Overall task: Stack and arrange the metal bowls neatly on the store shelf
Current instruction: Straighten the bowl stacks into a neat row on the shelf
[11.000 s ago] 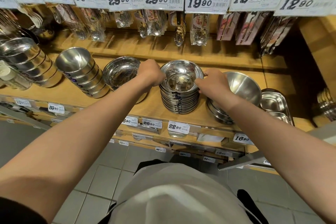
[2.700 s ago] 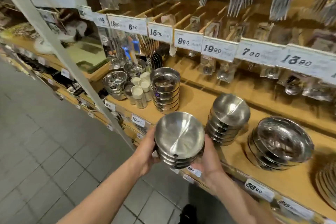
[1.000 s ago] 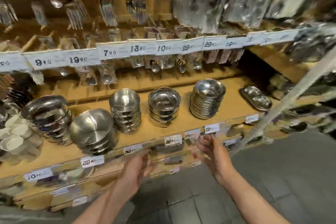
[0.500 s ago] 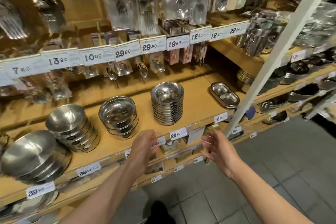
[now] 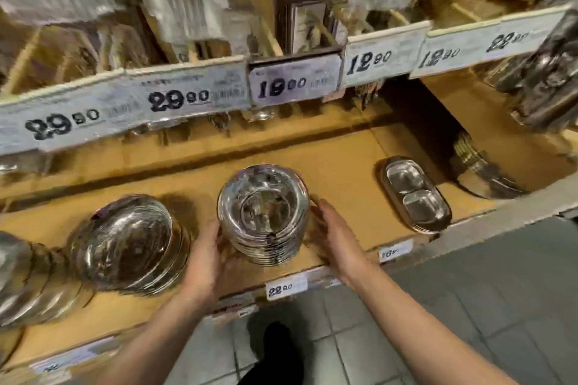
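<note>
The stack of bowls [image 5: 262, 217] stands upright on the shelf [image 5: 341, 172], directly between both hands. The left hand [image 5: 208, 256] and right hand [image 5: 333, 236] cup its opposite sides, fingers curved against it, equally near.

Both bare arms reach forward and a little inward. The left hand [image 5: 209, 255] and the right hand [image 5: 336, 236] face each other, palms turned in, fingers bent. The picture is too blurred to tell if they grip.

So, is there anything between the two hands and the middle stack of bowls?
Nothing visible. The left hand and right hand flank the stack of bowls, fingers at its sides.
</note>
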`<state>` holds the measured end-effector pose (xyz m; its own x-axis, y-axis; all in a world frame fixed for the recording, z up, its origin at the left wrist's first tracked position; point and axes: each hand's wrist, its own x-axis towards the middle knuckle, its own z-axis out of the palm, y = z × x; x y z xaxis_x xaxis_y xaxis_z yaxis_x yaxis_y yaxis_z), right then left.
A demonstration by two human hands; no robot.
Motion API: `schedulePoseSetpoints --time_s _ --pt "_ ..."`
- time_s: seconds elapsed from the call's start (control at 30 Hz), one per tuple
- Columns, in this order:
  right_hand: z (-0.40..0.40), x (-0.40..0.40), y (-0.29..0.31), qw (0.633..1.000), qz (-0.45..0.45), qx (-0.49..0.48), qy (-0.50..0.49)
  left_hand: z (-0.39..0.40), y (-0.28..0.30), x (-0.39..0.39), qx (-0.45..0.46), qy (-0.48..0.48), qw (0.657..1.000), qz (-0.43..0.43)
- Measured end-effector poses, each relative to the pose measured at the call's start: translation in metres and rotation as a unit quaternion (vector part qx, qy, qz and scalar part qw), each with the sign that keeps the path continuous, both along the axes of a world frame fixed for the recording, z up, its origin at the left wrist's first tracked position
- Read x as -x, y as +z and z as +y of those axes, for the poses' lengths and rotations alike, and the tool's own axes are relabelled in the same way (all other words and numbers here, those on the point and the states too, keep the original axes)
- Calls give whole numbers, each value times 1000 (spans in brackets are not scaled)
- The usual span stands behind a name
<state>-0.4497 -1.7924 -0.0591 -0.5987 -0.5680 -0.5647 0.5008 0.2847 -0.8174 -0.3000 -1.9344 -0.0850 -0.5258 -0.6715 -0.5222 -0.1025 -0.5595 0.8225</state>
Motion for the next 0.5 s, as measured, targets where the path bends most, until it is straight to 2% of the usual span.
schedulePoseSetpoints --time_s 0.07,0.17,0.27,0.5 --pt "-11 1 -5 999 -1 13 45 -2 -6 1 -1 -17 1000 -12" --pt "-17 5 -11 999 -10 11 51 0 -10 3 0 -14 1000 -14" --pt "-13 17 -15 996 25 27 79 11 -4 12 19 -6 1000 -7" --pt "17 72 -6 993 44 31 107 39 5 68 9 2 1000 -12"
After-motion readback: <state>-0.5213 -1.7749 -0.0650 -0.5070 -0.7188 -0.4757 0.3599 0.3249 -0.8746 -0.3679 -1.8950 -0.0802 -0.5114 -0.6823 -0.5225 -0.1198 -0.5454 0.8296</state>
